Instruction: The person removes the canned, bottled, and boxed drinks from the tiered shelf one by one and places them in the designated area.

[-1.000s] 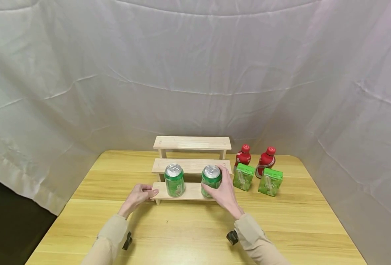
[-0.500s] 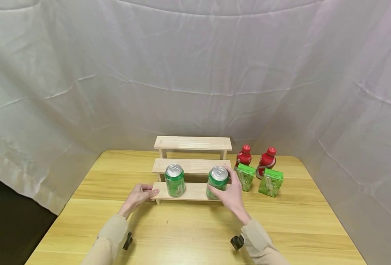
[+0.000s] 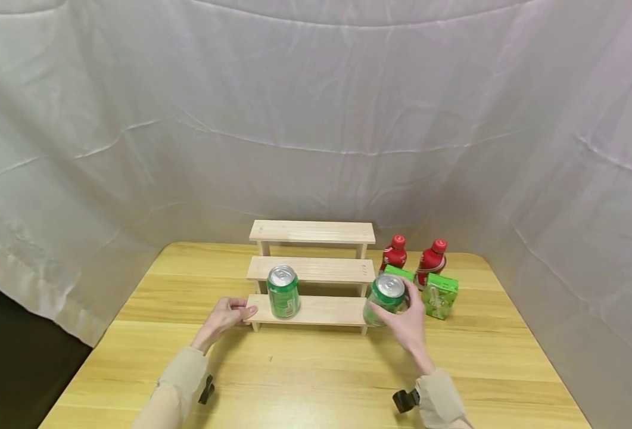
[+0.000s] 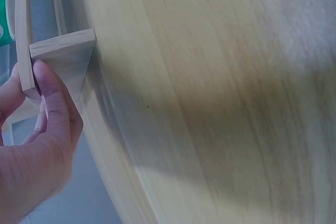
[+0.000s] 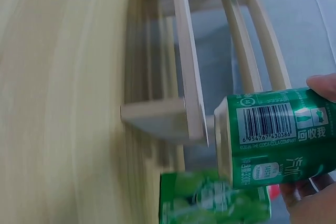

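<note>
A three-tier wooden rack (image 3: 321, 310) stands near the back of the table, and a green soda can (image 3: 283, 298) sits upright on the left part of its lowest step. My left hand (image 3: 227, 319) pinches the left end of that step, thumb on top and fingers beneath, as the left wrist view confirms. In my right hand (image 3: 409, 325) is a second green soda can (image 5: 278, 137), gripped around its side. That can is just off the right end of the lowest step, in front of a green juice box (image 5: 210, 198), which it partly hides in the head view.
Two red bottles (image 3: 394, 253) stand right of the rack, behind two green juice boxes. The right-hand juice box (image 3: 439, 296) is fully visible. Grey cloth (image 3: 316, 119) hangs behind and beside the wooden table (image 3: 305, 375).
My right hand has moved right with its can, from above the lowest step to beyond its right end. The left hand and the other can have kept their places.
</note>
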Tool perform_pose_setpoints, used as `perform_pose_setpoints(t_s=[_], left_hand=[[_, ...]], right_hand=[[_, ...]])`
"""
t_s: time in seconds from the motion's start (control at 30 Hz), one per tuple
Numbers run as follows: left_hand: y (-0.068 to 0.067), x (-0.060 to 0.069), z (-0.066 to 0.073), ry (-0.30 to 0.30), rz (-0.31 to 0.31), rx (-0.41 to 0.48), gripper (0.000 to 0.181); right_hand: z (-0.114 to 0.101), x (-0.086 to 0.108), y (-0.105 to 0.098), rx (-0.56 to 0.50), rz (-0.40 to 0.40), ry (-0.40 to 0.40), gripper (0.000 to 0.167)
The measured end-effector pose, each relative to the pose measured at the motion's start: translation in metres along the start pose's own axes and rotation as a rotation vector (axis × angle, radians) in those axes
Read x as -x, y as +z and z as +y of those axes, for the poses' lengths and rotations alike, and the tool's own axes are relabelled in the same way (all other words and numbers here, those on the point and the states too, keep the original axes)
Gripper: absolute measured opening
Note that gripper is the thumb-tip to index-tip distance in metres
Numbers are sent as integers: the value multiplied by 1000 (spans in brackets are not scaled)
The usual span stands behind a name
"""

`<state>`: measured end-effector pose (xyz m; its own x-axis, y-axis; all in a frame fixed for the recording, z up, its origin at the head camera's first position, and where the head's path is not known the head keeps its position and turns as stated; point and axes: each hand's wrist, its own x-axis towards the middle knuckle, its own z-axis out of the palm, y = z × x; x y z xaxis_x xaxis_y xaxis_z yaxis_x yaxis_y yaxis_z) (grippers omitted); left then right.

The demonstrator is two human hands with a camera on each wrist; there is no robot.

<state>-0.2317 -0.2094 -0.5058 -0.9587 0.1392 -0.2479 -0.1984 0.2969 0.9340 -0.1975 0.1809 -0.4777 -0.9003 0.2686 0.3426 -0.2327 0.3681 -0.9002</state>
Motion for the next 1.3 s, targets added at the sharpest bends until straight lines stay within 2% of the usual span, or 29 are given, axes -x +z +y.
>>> perform_pose_setpoints(t_s=[0.33, 0.63, 0.87, 1.07, 1.3], left_hand=[[1, 2, 2, 3, -2, 11, 43], [1, 2, 2, 8, 0, 20, 40], [0, 3, 2, 13, 0, -8, 45], [-1, 4, 3, 30, 0, -21, 45], [0, 5, 3, 29, -7, -8, 43]], right_hand=[[13, -3, -36, -11, 85, 135, 83], [25, -4, -62, 47, 133, 207, 81], [36, -3, -75, 66, 197, 274, 81], [46, -3, -82, 117, 194, 322, 82], [52, -1, -84, 137, 189, 323, 81]])
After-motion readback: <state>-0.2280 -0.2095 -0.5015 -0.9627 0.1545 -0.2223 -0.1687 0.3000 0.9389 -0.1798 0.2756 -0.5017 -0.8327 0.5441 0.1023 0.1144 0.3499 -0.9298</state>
